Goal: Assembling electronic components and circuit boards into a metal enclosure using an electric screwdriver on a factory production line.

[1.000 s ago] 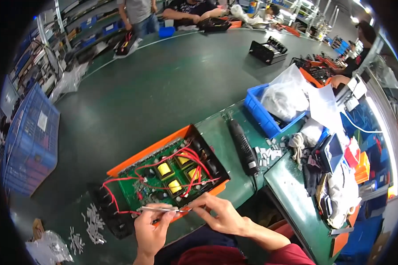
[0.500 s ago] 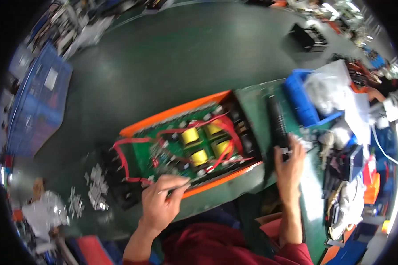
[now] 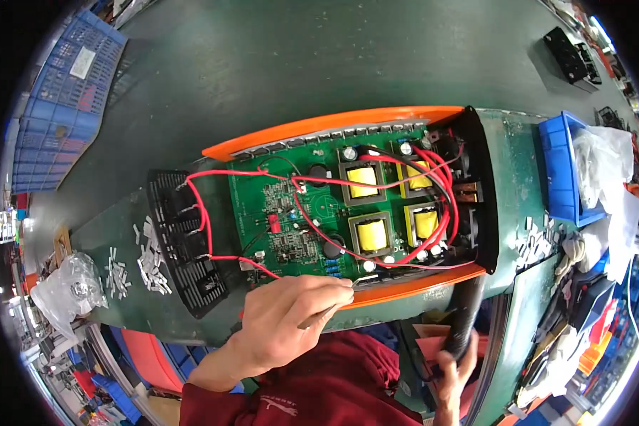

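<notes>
An orange-sided case lies open before me, holding a green circuit board with yellow-wound transformers. Red wires run from the board to a black slotted end panel at its left. My left hand is closed in a pinch at the near orange wall, with a thin metal piece poking out at its fingertips; its kind is unclear. At the case's near right corner, my right hand grips the lower end of a black cylindrical tool. Its upper end touches or overlaps that corner.
Small grey-white pieces lie in piles left of the panel and right of the case. A blue bin with plastic bags stands right, a blue crate far left. A black part sits far right. The green table's edge runs near me.
My right hand has drawn the black tool from the table right of the case toward me. The left hand has shifted right along the near wall. My view has turned and moved closer.
</notes>
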Motion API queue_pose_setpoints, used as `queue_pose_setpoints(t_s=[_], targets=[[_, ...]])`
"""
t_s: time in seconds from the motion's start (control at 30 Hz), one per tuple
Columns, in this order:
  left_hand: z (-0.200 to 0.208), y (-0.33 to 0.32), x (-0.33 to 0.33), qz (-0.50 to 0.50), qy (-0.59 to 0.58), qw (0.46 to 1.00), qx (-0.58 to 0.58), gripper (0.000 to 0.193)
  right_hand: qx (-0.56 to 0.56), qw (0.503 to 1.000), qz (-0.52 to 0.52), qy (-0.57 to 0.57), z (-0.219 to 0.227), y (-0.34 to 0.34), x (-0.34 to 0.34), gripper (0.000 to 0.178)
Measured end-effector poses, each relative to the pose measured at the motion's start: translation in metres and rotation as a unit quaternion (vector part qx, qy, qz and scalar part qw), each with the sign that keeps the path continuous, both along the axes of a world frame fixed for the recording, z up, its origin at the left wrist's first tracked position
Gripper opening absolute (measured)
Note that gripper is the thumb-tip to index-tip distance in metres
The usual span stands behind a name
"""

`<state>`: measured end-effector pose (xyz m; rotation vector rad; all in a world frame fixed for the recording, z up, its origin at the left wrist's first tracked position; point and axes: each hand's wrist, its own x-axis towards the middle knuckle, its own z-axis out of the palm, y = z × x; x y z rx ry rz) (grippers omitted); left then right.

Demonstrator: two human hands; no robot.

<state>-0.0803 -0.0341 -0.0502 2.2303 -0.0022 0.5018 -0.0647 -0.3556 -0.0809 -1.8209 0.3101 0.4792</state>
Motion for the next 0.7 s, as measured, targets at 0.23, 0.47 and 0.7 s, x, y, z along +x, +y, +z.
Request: queue_pose_setpoints(t_s=[0.23,0.47,0.7], targets=[[-0.007,-0.002,0.001,0.000,-0.009,0.999,0.039,0.030,0.056,0.977,0.146,0.142,-0.015,0.006,-0.055,0.043],[-0.007,-0.005,0.002,0.005,0.000,0.998,0.056,0.029,0.007,0.965,0.263,0.008,-0.021,0.011,-0.062,0.057],[-0.007,-0.004,0.004,0.010,0.006,0.998,0.060,0.031,0.037,0.969,0.227,0.093,-0.024,0.014,-0.067,0.087]])
